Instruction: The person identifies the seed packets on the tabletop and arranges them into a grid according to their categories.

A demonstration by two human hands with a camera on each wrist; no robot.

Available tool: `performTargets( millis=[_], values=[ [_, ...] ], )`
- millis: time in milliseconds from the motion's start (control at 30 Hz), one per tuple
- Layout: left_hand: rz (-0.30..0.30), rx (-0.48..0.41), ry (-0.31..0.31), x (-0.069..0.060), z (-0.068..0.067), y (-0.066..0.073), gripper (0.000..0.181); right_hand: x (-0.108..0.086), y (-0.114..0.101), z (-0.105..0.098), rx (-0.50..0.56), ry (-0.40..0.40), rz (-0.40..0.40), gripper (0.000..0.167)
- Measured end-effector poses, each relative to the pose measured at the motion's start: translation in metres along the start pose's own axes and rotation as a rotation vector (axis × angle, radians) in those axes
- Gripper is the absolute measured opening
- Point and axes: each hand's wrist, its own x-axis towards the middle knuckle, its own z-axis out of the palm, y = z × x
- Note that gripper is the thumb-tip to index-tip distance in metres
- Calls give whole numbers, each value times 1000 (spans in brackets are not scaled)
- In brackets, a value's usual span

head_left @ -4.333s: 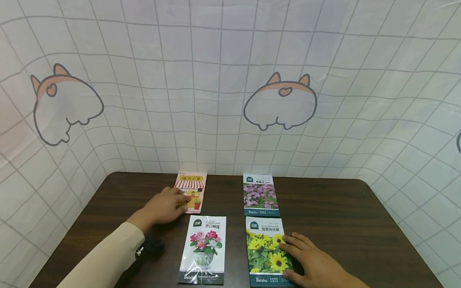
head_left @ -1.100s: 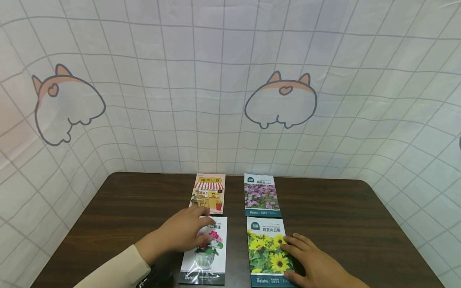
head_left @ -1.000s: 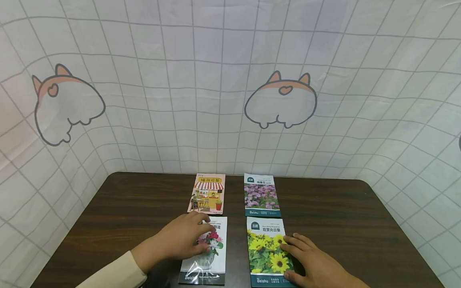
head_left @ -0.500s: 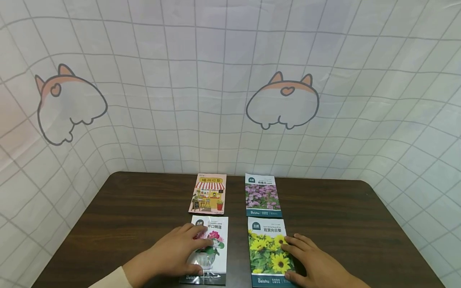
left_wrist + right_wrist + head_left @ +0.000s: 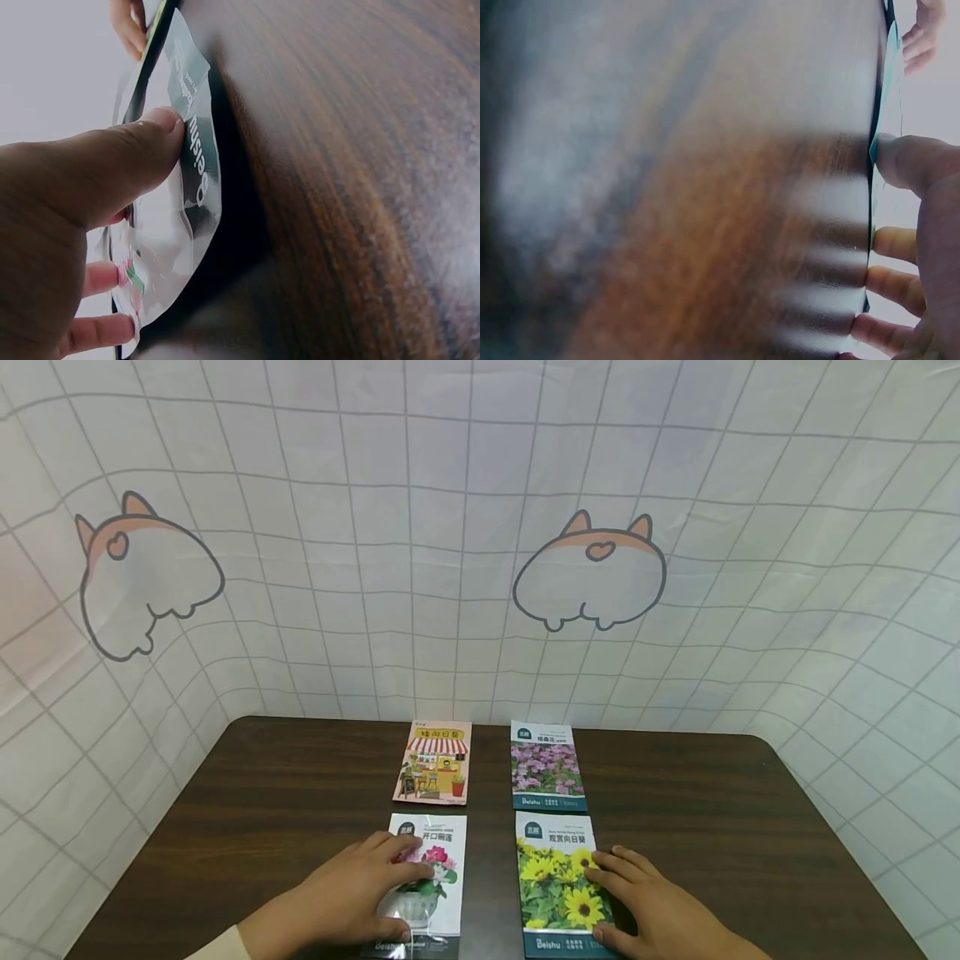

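Note:
A white seed packet printed with pink flowers in a bowl [image 5: 444,906] lies near the table's front edge. My left hand [image 5: 337,895] rests on its left part, with the fingers spread and the thumb low. In the left wrist view the thumb presses on the dark lower band of that packet [image 5: 201,154]. To the right, my right hand [image 5: 651,902] touches the right edge of a yellow-sunflower seed packet [image 5: 551,885]. Its thumb and fingertips rest along that edge in the right wrist view.
Behind lie a pink seed packet with a striped shop awning [image 5: 432,768] and a packet with purple flowers [image 5: 546,770]. All sit on a dark wooden table [image 5: 300,777]. A white grid-patterned curtain [image 5: 450,568] with cartoon animals rises along the table's back edge.
The pink packet has slid right from its earlier spot. My left hand has left it for the bowl-flower packet, which has just shifted slightly left and nearer. My right hand has stayed put.

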Motion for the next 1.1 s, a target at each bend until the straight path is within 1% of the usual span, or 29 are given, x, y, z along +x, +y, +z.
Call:
performTargets(
  millis=[133,400,733,1100],
  values=[
    [-1,-12,4,-2,0,-1,66,-1,-1,0,2,-7,-3,75],
    [-9,-39,-15,-5,1,-2,67,-3,-3,1,22,-14,-8,74],
    [9,-32,10,-5,2,-3,66,-4,-1,1,27,-13,-11,74],
    [2,-45,-10,-6,1,-2,67,-4,-2,1,25,-6,-1,74]
  ],
)
